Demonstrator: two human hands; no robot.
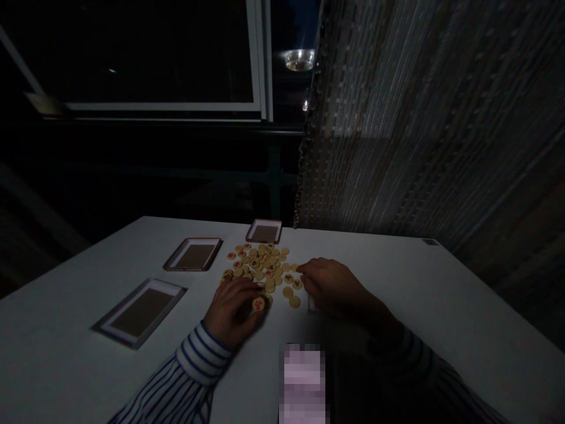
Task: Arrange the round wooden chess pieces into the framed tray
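Note:
A heap of round wooden Chinese chess pieces [265,259] lies in the middle of the white table [185,377], some showing red or black characters, others plain side up. My left hand [232,309] curls at the heap's near left edge. Between its thumb and fingers is a piece with a red character [258,304]. On the right side, my right hand [333,285] has its thumb and index finger pinched together at a plain piece [295,268]. The back of that hand hides its other fingers. Two plain pieces [291,297] lie loose between my hands.
Three shallow, rimmed trays stand around the heap: one near left [139,312], one farther back [194,254], one behind the pieces [265,231]. A pale edge of something [312,305] shows under my right hand. A pixelated patch [303,383] covers the front edge. A bead curtain [379,118] hangs behind.

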